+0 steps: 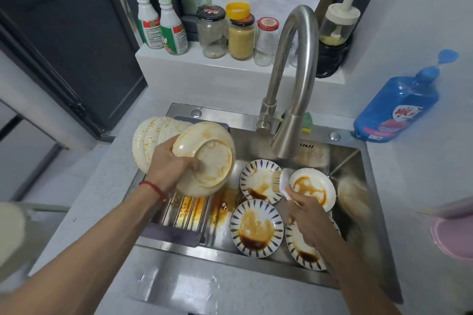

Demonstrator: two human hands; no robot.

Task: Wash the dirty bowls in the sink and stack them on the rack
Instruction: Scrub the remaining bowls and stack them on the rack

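Left hand (167, 165) grips a cream bowl (204, 158) by its rim above the rack (179, 215) — stiff, breakable, likely greasy-slick. Right hand (305, 215) fingers close round a brush (280, 181) over the sink (353, 161).

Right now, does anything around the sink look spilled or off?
Yes. Orange-brown sauce is smeared over the drain rack below the cream bowl that the left hand holds. The bowls already standing on the rack still show orange streaks.
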